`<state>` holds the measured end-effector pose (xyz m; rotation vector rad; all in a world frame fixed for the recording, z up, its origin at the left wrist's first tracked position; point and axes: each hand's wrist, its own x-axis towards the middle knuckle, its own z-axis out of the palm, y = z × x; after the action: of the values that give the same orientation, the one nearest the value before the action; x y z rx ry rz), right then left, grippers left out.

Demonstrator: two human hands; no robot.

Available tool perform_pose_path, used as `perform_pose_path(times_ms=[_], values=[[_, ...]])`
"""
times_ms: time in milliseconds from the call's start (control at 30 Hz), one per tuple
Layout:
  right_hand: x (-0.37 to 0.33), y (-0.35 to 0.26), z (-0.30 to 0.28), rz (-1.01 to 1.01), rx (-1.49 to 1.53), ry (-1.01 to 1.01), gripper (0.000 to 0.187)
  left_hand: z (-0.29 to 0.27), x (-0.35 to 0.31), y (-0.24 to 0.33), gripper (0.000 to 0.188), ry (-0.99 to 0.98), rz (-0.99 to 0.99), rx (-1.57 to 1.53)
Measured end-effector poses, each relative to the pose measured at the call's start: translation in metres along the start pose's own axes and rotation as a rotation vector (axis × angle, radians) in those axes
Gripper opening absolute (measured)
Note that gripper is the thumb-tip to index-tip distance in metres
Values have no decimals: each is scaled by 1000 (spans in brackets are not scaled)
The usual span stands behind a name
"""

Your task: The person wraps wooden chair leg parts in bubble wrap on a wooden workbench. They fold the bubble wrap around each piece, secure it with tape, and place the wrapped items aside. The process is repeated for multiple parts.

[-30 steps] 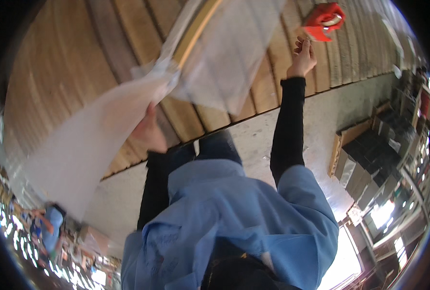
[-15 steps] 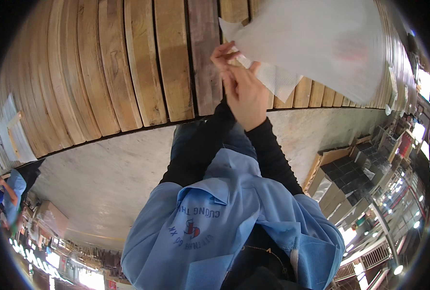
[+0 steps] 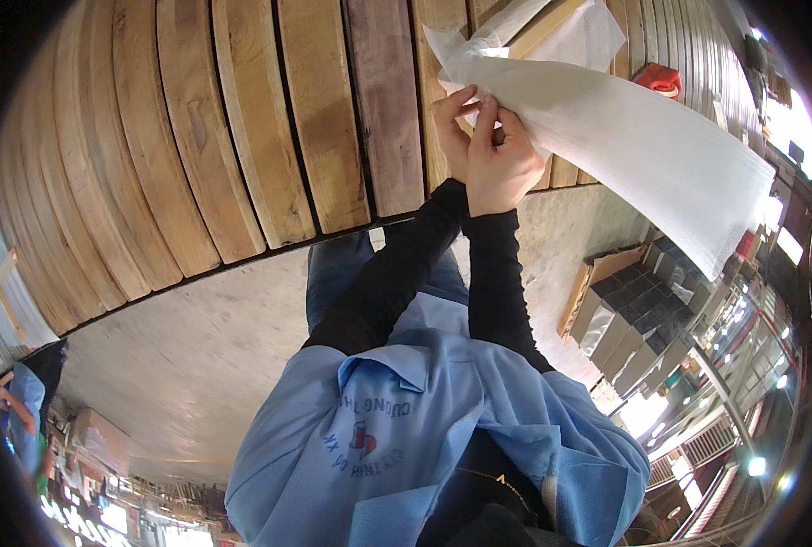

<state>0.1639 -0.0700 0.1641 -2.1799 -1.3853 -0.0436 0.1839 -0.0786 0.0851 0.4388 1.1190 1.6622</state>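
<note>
A long white foam sheet point(image 3: 643, 137) stretches from my hands out to the right, past the edge of the wood. At its left end, my left hand point(image 3: 453, 132) is closed with fingertips at the sheet's edge. Close against it, my right hand point(image 3: 508, 173) pinches the sheet's near edge between thumb and fingers. Behind the hands, more white foam lies around a pale wooden piece point(image 3: 547, 32), which shows partly between the folds. Both hands are over a row of wooden boards point(image 3: 315, 100) laid side by side.
A red object point(image 3: 659, 80) rests on the boards at the right. Concrete floor point(image 3: 196, 365) lies below the boards' near edge. Stacked dark panels and cardboard point(image 3: 638, 301) stand at the right. A person in blue point(image 3: 27, 401) is at the far left.
The foam sheet has swung down and to the right, uncovering the wooden piece and the red object. My hands have moved slightly right and closed at the sheet's edge.
</note>
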Motion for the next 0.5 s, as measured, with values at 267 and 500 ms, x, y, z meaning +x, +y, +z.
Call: perform_pose_path(times_ms=[267,500], values=[[-3,16,-1,16,-66,117,30,-7,21,20,40,-182,292,371],[3,27,-21,64,-23,126,35,-11,29,35,59,-341,260,589]])
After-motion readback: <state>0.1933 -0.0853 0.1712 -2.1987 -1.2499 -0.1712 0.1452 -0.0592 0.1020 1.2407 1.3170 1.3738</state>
